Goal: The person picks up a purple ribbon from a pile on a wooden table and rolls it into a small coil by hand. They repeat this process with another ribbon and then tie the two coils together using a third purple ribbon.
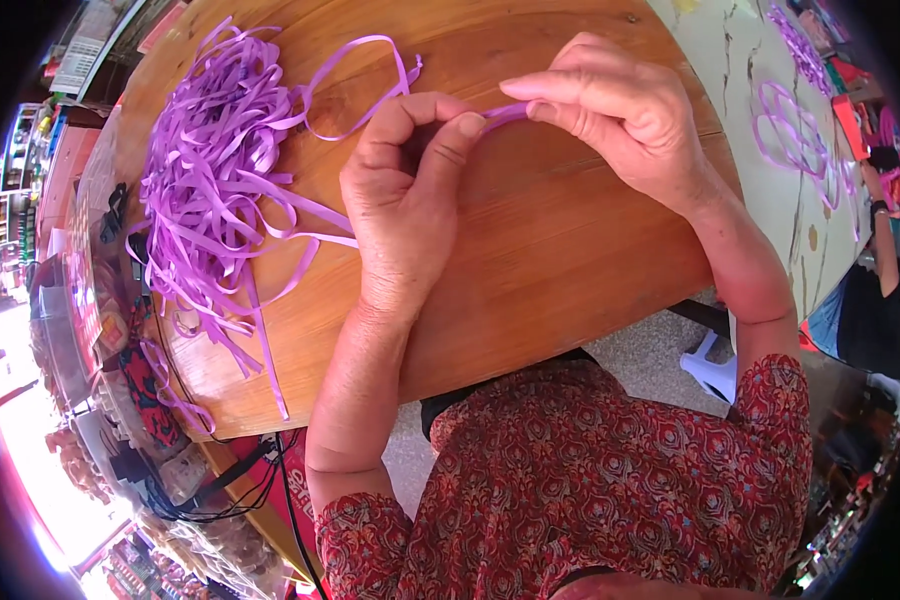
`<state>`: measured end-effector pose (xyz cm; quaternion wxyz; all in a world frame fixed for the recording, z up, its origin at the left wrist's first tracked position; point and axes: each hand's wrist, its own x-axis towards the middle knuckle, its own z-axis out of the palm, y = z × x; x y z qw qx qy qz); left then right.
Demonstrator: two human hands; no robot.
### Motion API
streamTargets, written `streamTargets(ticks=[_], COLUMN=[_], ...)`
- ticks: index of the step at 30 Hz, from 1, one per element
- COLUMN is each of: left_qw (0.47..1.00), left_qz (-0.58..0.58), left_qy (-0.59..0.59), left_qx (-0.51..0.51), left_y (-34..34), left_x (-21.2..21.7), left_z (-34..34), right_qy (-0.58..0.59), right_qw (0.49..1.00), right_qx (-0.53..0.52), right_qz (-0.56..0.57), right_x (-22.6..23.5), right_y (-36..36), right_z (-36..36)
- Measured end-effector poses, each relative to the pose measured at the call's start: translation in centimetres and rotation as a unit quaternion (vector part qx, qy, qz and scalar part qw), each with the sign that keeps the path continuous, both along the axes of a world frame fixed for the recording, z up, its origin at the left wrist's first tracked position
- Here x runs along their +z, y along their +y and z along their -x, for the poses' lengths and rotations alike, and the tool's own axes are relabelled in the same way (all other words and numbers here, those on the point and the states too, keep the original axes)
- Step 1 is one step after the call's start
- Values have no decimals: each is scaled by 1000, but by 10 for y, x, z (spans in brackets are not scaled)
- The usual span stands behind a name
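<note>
Between my two hands runs a short piece of purple ribbon [507, 112], above the wooden table. My left hand [410, 165] pinches it between thumb and forefinger. My right hand [615, 112] grips its other side with the thumb close to the fingers; the forefinger points left over the ribbon. To the left of my hands lies a big tangled heap of purple ribbon [220, 150], with loose strands reaching toward my left wrist. A looped strand [345, 45] curves over the table just beyond my left hand.
The wooden table [570, 260] has a pale marbled table [740, 80] on its right, with more purple ribbon [795, 135] on it. Another person's arm [882, 240] shows at the far right. Black cables [220, 512] hang off the left edge. A white-blue stool [710, 368] stands below.
</note>
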<state>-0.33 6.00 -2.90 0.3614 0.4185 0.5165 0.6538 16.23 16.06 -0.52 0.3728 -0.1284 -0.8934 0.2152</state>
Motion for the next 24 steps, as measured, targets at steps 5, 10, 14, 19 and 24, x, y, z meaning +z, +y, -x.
streamTargets(ticks=[5, 10, 14, 19, 24], left_qw=[960, 931, 948, 992, 991], left_qz=[-108, -145, -140, -35, -14], left_qy=[248, 319, 271, 116, -128], left_qx=[74, 100, 94, 24, -44], left_y=[6, 7, 11, 5, 6], left_x=[-3, 1, -6, 0, -8], left_z=[11, 13, 16, 10, -6], right_qy=[-13, -47, -74, -51, 116], right_qw=[999, 998, 989, 882, 799], right_qx=[-15, -7, 41, 133, 251], right_qz=[-45, -40, 124, 450, 535], right_x=[0, 3, 6, 10, -8], right_y=[-2, -2, -4, -1, -7], right_z=[0, -2, -5, -9, -2])
